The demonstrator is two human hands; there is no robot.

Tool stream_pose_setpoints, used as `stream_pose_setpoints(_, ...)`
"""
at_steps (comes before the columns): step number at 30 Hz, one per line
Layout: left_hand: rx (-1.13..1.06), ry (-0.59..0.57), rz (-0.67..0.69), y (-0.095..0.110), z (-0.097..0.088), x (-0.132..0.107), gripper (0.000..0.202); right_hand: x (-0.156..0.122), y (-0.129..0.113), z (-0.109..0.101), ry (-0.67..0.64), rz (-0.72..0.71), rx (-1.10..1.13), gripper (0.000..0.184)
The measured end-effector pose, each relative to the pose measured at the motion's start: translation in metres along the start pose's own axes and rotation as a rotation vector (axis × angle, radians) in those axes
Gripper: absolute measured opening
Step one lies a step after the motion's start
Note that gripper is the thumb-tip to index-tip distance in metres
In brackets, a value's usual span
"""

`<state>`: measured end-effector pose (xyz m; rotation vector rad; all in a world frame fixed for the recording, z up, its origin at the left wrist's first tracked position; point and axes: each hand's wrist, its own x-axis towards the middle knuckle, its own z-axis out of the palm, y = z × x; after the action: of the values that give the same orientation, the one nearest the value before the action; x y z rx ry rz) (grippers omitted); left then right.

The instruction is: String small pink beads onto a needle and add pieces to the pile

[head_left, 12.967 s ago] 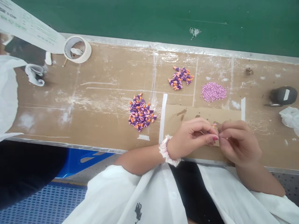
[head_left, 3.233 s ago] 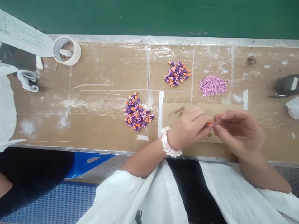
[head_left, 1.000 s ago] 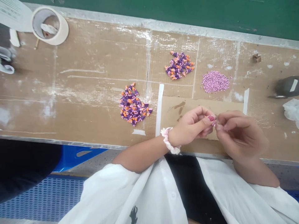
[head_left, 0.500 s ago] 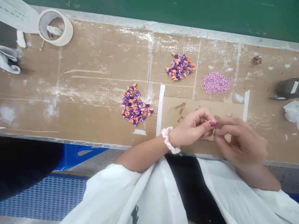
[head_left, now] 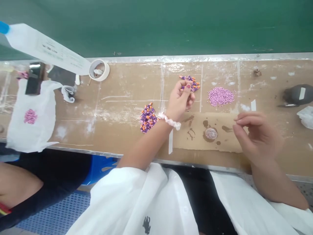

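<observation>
- The left hand (head_left: 179,101) is over the upper pile of purple-and-orange figurines (head_left: 195,85), fingers curled to the thumb — whether it grips one, one cannot tell.
- The right hand (head_left: 259,137) hangs above the right end of the cardboard sheet (head_left: 183,143), thumb and forefinger nearly meeting; anything tiny between them is too blurred to tell.
- The lower pile of figurines (head_left: 147,118) lies just beside the left wrist's scrunchie (head_left: 170,121); a low backward sweep could scatter it.
- A careless right hand could tip the small clear dish (head_left: 211,133), adding to the dark blotches (head_left: 227,129).
- Brushing the pink bead heap (head_left: 220,97) could send loose beads rolling.
</observation>
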<state>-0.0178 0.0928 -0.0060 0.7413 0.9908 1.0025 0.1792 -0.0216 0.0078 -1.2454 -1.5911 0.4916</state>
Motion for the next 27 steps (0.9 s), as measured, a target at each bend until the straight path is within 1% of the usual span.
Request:
stream_pose_setpoints(2, -0.009, 0.045, 0.012, 0.007, -0.001, 0.011, 0.018, 0.0, 0.001, -0.001, -0.027, 0.0, -0.004, 0.023)
stream_pose_setpoints(3, -0.016, 0.052, 0.029, 0.009, -0.002, 0.012, 0.02, 0.0, 0.001, -0.001, -0.032, 0.0, -0.011, 0.023)
stream_pose_setpoints(4, -0.02, 0.056, 0.053, 0.01, -0.002, 0.009, 0.02, 0.0, 0.001, -0.002, -0.029, -0.003, -0.014, 0.023)
stream_pose_setpoints(6, -0.038, 0.053, 0.076, 0.008, -0.004, -0.004, 0.02, 0.0, 0.001, -0.002, -0.016, -0.006, -0.009, 0.023)
stream_pose_setpoints(7, -0.053, 0.053, 0.059, 0.005, -0.004, -0.013, 0.023, 0.0, 0.001, -0.002, -0.008, -0.006, -0.005, 0.023)
stream_pose_setpoints(8, -0.09, 0.049, 0.015, 0.0, -0.005, -0.022, 0.027, 0.0, 0.001, -0.002, -0.003, -0.004, -0.001, 0.023)
stream_pose_setpoints(11, -0.123, -0.004, -0.155, -0.017, -0.009, -0.043, 0.037, 0.0, 0.002, 0.0, -0.005, 0.016, -0.006, 0.021)
stream_pose_setpoints(13, -0.087, -0.038, -0.204, -0.028, -0.013, -0.051, 0.041, 0.001, 0.003, 0.001, -0.006, 0.016, -0.012, 0.021)
stream_pose_setpoints(15, -0.022, -0.075, -0.206, -0.036, -0.018, -0.055, 0.044, 0.001, 0.004, 0.002, -0.008, 0.005, -0.006, 0.023)
stream_pose_setpoints(20, 0.133, -0.183, -0.213, -0.037, -0.031, -0.07, 0.062, 0.002, 0.006, 0.002, -0.004, -0.004, 0.007, 0.027)
stream_pose_setpoints(23, 0.209, -0.194, -0.174, -0.037, -0.039, -0.081, 0.064, 0.003, 0.007, 0.001, 0.011, -0.007, -0.003, 0.026)
stream_pose_setpoints(27, 0.237, -0.184, -0.218, -0.039, -0.053, -0.096, 0.063, 0.004, 0.007, 0.0, 0.012, -0.03, -0.031, 0.026)
